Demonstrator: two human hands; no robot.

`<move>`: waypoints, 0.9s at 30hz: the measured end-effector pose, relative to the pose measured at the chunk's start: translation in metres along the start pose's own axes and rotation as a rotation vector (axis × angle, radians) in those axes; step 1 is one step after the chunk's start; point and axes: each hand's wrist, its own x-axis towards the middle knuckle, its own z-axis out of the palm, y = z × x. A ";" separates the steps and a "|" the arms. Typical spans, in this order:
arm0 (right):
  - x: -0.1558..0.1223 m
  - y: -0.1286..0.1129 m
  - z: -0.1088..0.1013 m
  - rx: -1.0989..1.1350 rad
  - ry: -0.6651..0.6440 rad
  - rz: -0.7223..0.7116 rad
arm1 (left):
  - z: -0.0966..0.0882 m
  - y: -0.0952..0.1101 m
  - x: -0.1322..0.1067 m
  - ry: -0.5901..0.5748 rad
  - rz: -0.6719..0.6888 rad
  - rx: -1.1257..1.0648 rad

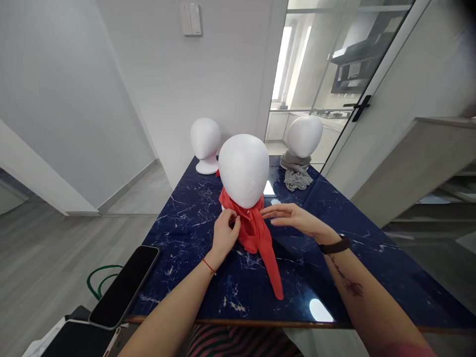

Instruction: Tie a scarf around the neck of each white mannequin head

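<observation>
Head view: red scarf (253,232) sits around the neck of the near white foam head (243,168), ends hanging down the front onto the dark blue surface (178,235). Left hand (225,230) curled at the scarf's left edge; cannot tell if it pinches cloth. Right hand (292,218) loosely extended, fingertips beside the right edge. Judged: wrapping done, front folds still uneven. Far right, grey scarf (296,172) already wraps another foam head (305,136).

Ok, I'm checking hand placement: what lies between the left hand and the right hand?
In the head view, the red scarf, gathered below the front white head, lies between the left hand and the right hand.
</observation>
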 end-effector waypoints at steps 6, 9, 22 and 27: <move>0.029 0.040 0.035 0.104 0.435 0.044 | 0.007 -0.003 0.001 -0.130 0.204 -0.085; 0.037 0.048 0.051 0.286 0.386 -0.010 | 0.009 -0.008 0.001 -0.160 0.220 -0.041; 0.041 0.051 0.064 0.572 0.249 -0.029 | 0.022 -0.004 0.007 -0.125 0.175 0.385; 0.043 0.058 0.065 0.069 0.330 -0.188 | 0.026 -0.008 0.009 -0.106 0.126 0.273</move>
